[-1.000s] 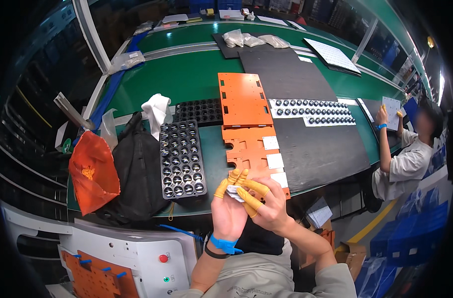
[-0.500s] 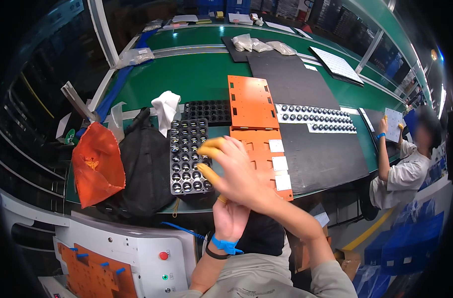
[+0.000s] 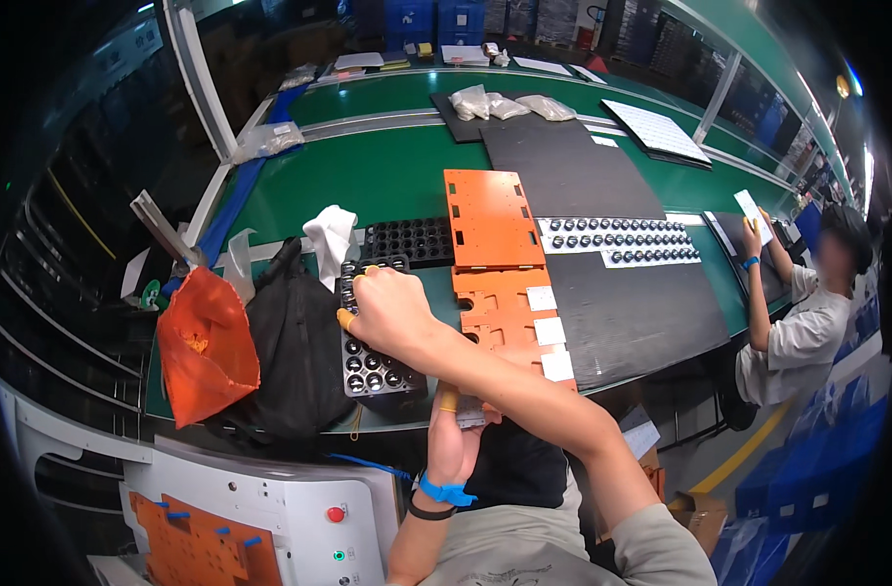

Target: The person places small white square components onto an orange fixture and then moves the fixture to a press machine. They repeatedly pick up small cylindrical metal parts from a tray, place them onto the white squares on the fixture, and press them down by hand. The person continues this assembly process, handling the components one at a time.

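My right hand (image 3: 392, 311) is over the black tray (image 3: 370, 381) of round, shiny black lens-like parts, fingers curled down; what they grip, if anything, is hidden. Yellow finger covers show on its fingertips. Below my right forearm, my left hand (image 3: 453, 444) is palm up with its fingers closed round a small pale flat piece (image 3: 472, 415), partly hidden by the forearm. A blue band circles the left wrist. To the right of the tray lies an orange fixture (image 3: 500, 308) with its lid (image 3: 490, 220) opened back; white plates (image 3: 548, 332) sit along its right side.
Behind is another black tray (image 3: 407, 239). White strips with rows of black round parts (image 3: 617, 239) lie on dark mats (image 3: 651, 322). At left are an orange bag (image 3: 209, 352), a black bag (image 3: 295, 342) and a white cloth (image 3: 331, 234). A co-worker (image 3: 798, 303) sits at right.
My right hand has moved from above my left hand out to the tray, its fingers curling in. The pale piece in my left hand now shows. The co-worker's held sheet has tilted.
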